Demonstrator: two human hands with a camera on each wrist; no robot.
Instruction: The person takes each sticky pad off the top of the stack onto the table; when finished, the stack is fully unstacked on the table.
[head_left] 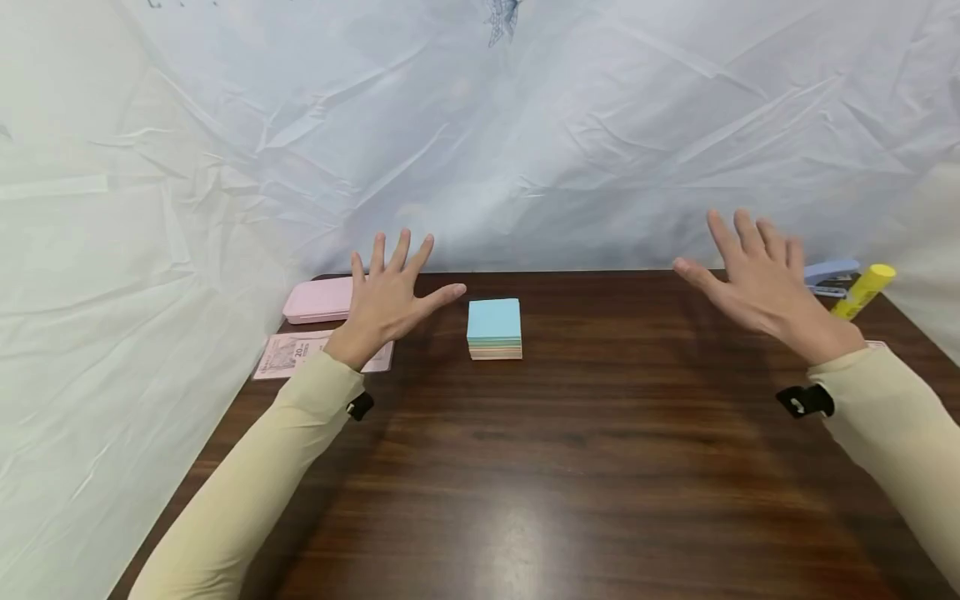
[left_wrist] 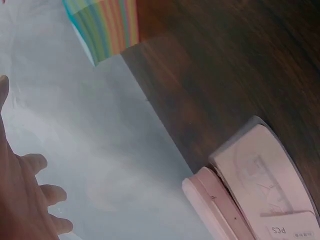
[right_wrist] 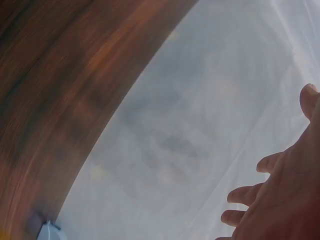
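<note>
Dark wooden table point(head_left: 570, 467) (white sheeting point(head_left: 525, 125) behind)

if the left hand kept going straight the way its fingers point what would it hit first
Probably the white sheet backdrop behind the table. The left hand points away and up, with the pink case to its left and the note pad stack to its right. Depth is unclear.

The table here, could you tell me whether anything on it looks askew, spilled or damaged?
Nothing stands out. The note pad sits square and neatly stacked on the table, the pink case and the printed packet lie flat, and both hands hover open, holding nothing.
</note>
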